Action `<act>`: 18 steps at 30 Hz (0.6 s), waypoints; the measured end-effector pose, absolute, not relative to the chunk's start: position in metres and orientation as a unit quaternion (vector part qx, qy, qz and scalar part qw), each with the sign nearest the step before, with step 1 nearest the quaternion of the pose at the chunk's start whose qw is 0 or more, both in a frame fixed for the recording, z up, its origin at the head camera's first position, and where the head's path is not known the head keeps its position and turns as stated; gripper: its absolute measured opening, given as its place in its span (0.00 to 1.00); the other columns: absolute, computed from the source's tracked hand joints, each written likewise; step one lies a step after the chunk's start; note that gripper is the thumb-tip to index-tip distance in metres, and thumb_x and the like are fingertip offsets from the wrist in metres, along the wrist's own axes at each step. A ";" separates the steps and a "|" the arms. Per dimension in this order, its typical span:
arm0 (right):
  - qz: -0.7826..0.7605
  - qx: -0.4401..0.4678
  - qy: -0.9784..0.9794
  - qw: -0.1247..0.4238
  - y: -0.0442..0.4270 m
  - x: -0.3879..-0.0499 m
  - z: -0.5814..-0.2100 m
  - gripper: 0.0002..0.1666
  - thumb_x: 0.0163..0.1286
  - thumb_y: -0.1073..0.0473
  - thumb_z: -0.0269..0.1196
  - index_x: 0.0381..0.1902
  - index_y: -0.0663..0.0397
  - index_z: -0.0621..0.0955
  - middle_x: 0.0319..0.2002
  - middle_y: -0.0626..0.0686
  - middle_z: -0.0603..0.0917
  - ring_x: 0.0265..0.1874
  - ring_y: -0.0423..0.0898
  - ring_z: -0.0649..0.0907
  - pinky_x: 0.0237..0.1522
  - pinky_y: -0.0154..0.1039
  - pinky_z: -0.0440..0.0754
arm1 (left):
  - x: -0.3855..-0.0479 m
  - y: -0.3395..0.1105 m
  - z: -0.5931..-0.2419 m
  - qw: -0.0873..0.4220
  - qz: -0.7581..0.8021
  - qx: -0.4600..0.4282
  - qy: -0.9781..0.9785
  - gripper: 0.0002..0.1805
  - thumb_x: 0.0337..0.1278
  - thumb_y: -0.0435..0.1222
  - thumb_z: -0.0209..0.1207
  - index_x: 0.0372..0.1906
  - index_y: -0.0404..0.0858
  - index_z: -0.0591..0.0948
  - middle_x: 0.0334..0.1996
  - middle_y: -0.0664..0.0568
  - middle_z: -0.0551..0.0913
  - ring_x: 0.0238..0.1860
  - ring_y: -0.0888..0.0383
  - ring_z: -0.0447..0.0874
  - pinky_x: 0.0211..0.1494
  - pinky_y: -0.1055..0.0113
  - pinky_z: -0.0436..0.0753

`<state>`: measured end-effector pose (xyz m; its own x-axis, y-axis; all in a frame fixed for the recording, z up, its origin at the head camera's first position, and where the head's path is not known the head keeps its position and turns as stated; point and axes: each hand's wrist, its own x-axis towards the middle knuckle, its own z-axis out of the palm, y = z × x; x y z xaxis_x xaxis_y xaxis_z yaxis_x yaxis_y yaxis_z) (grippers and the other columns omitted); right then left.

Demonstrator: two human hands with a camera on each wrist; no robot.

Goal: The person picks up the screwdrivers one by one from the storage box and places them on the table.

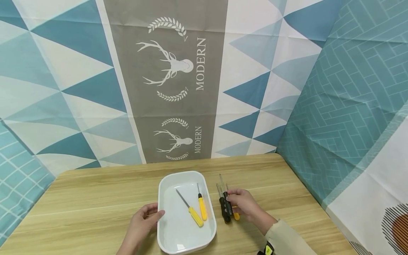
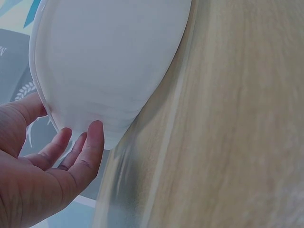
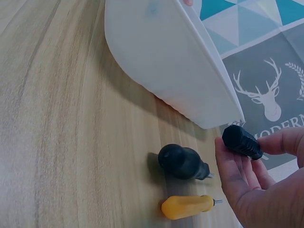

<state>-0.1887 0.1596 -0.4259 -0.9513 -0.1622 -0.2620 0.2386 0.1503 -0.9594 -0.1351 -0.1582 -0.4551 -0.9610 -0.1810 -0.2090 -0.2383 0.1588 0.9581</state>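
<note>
My right hand pinches the black handle of a screwdriver between thumb and fingers, raised off the table in the right wrist view. Under it lie another black-handled screwdriver and one with a yellow-orange handle. To the left is a white tray holding a yellow screwdriver and a yellow-and-black screwdriver. My left hand holds the tray's left side, thumb at the rim and fingers against the outer wall.
All of this is on a wood-grain table. Behind it hangs a patterned cloth with triangles and deer heads, and a teal cloth hangs along the right side.
</note>
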 end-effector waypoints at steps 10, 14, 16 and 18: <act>-0.657 0.028 0.739 0.150 0.164 -0.191 -0.430 0.24 0.64 0.65 0.55 0.56 0.73 0.70 0.42 0.60 0.80 0.32 0.44 0.80 0.32 0.37 0.83 | -0.135 -0.158 -0.455 0.021 0.638 -0.139 0.757 0.29 0.55 0.39 0.63 0.58 0.28 0.70 0.48 0.40 0.79 0.44 0.54 0.82 0.41 0.64 0.86; -0.661 0.025 0.735 0.151 0.166 -0.191 -0.431 0.25 0.63 0.65 0.55 0.56 0.74 0.69 0.42 0.60 0.80 0.32 0.43 0.81 0.32 0.37 0.84 | -0.135 -0.158 -0.455 0.021 0.640 -0.140 0.755 0.28 0.55 0.39 0.63 0.58 0.28 0.70 0.48 0.40 0.79 0.44 0.53 0.82 0.41 0.64 0.86; -0.662 0.025 0.734 0.151 0.167 -0.191 -0.431 0.25 0.63 0.65 0.55 0.56 0.74 0.69 0.43 0.61 0.80 0.32 0.43 0.81 0.32 0.36 0.84 | -0.135 -0.158 -0.455 0.020 0.640 -0.140 0.755 0.28 0.55 0.39 0.63 0.58 0.28 0.70 0.48 0.40 0.79 0.44 0.53 0.82 0.41 0.64 0.86; -0.661 0.025 0.735 0.150 0.167 -0.191 -0.430 0.25 0.63 0.65 0.55 0.56 0.74 0.69 0.43 0.61 0.79 0.33 0.43 0.81 0.33 0.37 0.84 | -0.135 -0.158 -0.456 0.020 0.642 -0.140 0.753 0.28 0.55 0.39 0.63 0.58 0.28 0.70 0.48 0.40 0.79 0.44 0.53 0.82 0.41 0.65 0.86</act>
<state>-0.1910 0.1674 -0.4303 -0.9537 -0.1622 -0.2531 0.2347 0.1246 -0.9641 -0.1352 -0.1580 -0.4557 -0.9600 -0.1852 -0.2101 -0.2367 0.1354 0.9621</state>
